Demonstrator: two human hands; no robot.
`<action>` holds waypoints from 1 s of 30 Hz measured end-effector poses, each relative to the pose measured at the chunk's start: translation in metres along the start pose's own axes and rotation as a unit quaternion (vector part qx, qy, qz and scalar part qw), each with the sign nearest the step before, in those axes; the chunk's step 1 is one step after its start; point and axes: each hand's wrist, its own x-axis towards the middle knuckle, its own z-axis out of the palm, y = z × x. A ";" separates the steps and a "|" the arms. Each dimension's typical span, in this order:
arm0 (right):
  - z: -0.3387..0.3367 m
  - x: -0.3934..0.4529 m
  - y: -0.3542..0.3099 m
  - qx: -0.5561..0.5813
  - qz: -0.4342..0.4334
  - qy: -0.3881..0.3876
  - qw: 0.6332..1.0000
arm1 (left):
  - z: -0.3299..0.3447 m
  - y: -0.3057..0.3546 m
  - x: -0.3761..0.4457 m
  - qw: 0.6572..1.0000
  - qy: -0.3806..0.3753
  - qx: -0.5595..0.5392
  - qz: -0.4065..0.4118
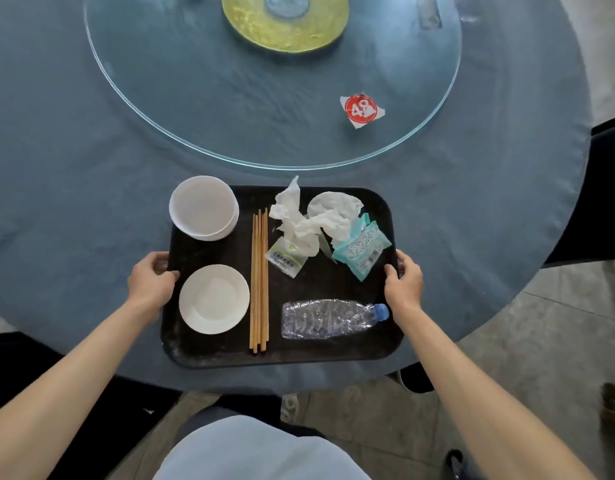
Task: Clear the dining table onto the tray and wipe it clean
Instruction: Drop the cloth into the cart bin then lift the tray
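The black rounded plastic tray (334, 278) rests on the near edge of the blue-clothed round worktop (74, 168), loaded with white bowls (203, 206), a white saucer (214, 298), wooden chopsticks (259, 282), crumpled tissues (309, 216) and a crushed clear bottle (330, 318). The left hand (153, 280) and right hand (405, 282) each grip a side rim, fingers curled over it. Clearing appears complete; next, lift level, then wipe. A red numbered tag (361, 109) lies on the glass turntable (195, 98).
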 end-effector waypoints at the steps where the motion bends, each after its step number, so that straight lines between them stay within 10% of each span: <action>1: -0.001 -0.001 -0.001 0.004 -0.003 0.000 1.000 | -0.002 0.002 -0.001 1.000 0.003 0.003 0.005; 30: -0.241 -0.163 0.116 0.159 0.079 0.274 0.945 | 0.078 0.139 -0.156 0.933 -0.198 0.054 0.294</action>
